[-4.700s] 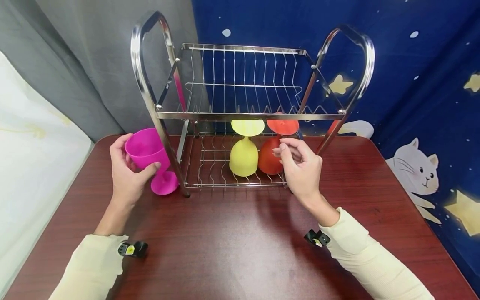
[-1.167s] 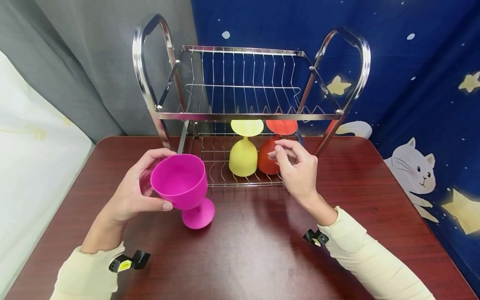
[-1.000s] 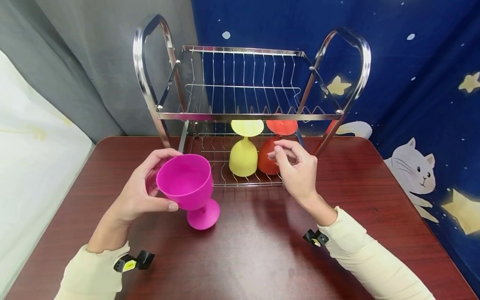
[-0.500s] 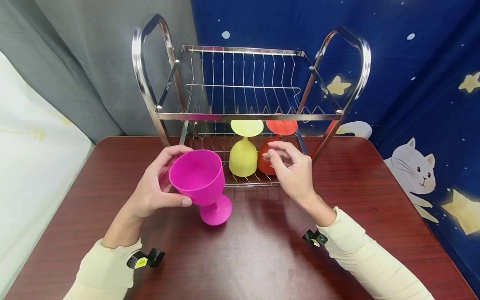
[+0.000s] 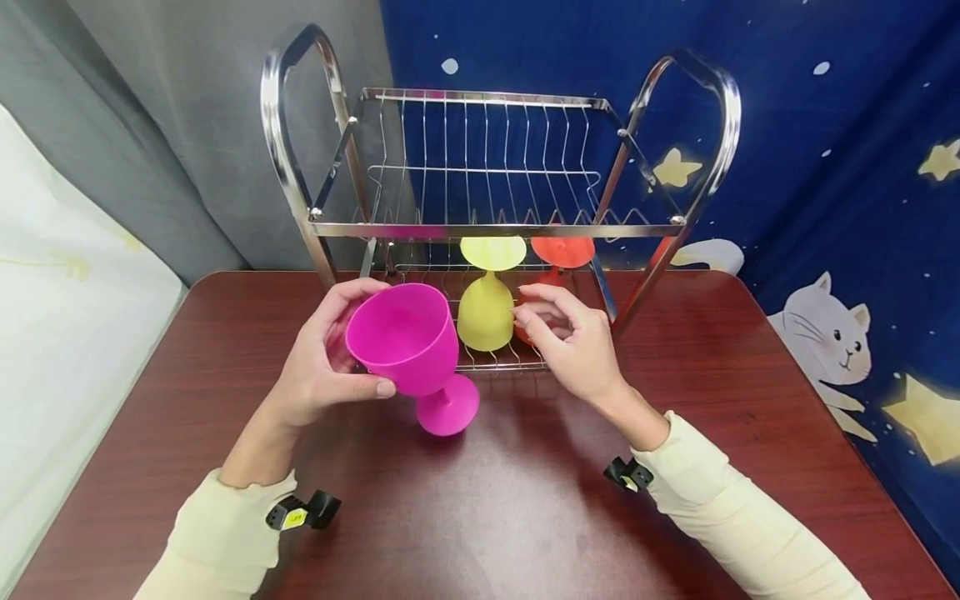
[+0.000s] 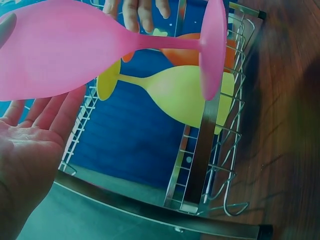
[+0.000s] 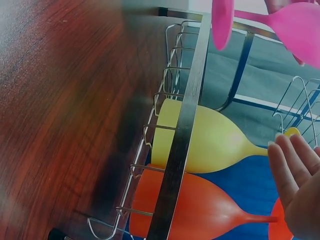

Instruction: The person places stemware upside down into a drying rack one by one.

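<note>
My left hand (image 5: 315, 367) grips a magenta goblet (image 5: 401, 354) by the bowl, thumb on the near side and fingers behind it. The goblet is upright, slightly tilted, raised in front of the rack; the left wrist view shows its stem and round foot (image 6: 214, 50). Upside down on the lower tier of the metal dish rack (image 5: 495, 230) stand a yellow goblet (image 5: 486, 317) and, right of it, a red goblet (image 5: 562, 252). My right hand (image 5: 577, 346) hovers before the red one with loosely bent fingers and nothing in them, covering much of its bowl.
The rack's upper tier (image 5: 487, 171) of wire slots sits above the goblets, between two curved side handles. A dark reddish wooden table (image 5: 480, 517) carries the rack. Behind hang a grey curtain (image 5: 187, 125) and a blue one (image 5: 787, 167) with stars and a cat.
The magenta goblet has come from left of the rack to its front, moving right and lately a little away from me in my left hand. My right hand has shifted slightly left.
</note>
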